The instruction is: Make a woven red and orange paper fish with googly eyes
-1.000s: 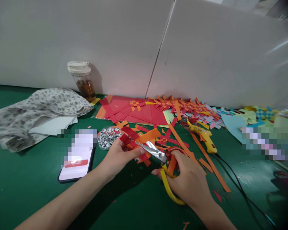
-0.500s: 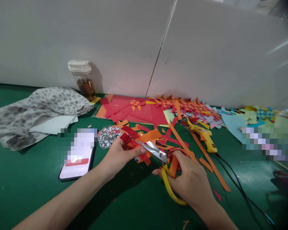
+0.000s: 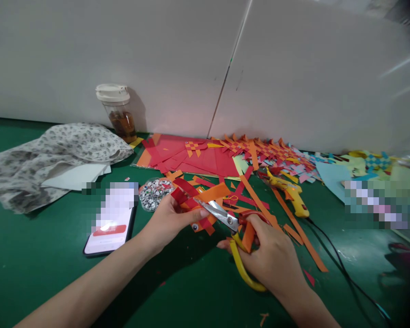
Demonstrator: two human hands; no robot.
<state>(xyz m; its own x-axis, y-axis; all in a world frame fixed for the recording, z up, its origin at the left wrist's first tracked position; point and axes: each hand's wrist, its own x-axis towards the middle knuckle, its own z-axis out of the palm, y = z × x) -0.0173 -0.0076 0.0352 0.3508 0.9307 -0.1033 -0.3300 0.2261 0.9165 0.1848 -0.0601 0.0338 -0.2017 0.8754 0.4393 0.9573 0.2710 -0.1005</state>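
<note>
My left hand (image 3: 169, 217) is closed on a woven paper fish (image 3: 205, 224) of red and orange strips, with a googly eye on its lower part. Red and orange strip ends stick up past my thumb. In my right hand (image 3: 268, 248) is a pair of scissors (image 3: 225, 217) with yellow and red handles. Their blades point left and lie against the strips beside my left thumb. An orange paper strip (image 3: 248, 234) shows between the scissor handles and my right fingers. My left fingertips are partly hidden behind the paper.
A dish of googly eyes (image 3: 155, 195), a phone (image 3: 111, 221) and a patterned cloth (image 3: 58, 146) lie left. Behind stand a lidded tea cup (image 3: 119, 114) and red paper sheets (image 3: 174, 155). Right are a yellow glue gun (image 3: 292, 196) with its cord, loose strips and woven fish (image 3: 266, 150).
Almost nothing differs. Both hands, the scissors and the paper fish stay in nearly the same place; the view shifts very slightly.
</note>
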